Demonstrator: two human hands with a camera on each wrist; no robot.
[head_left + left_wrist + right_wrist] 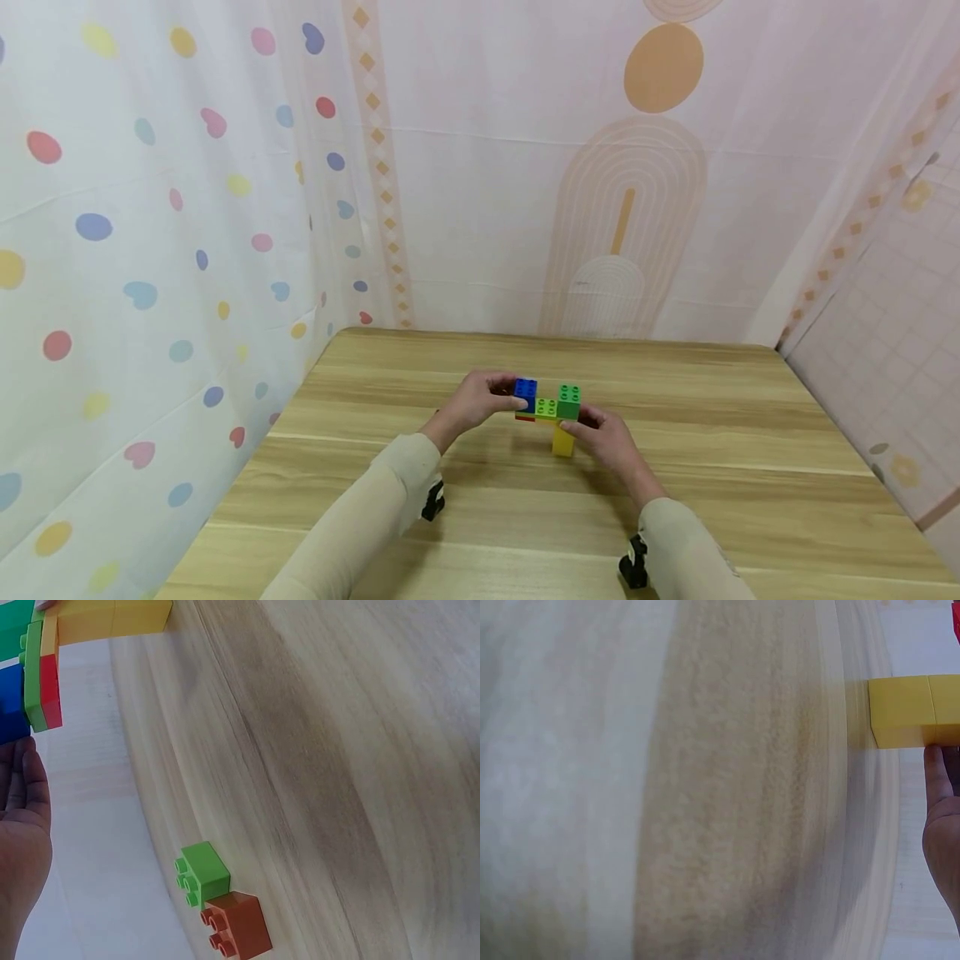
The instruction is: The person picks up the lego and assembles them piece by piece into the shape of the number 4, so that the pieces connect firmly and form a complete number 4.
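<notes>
Blue brick (526, 389) partly behind fingers (510, 403)

Wood-grain table (517, 550) under 2 loose bricks (211, 871)

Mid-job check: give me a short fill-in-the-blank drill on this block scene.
The left hand pinches the end block, coloured ____.
The right hand touches the column, coloured ____.
In the head view, the green block stands to the ____ of the end block.
In the left wrist view, the orange-brown block lies beside a loose block coloured ____.
Missing words: blue; yellow; right; light green.
</notes>
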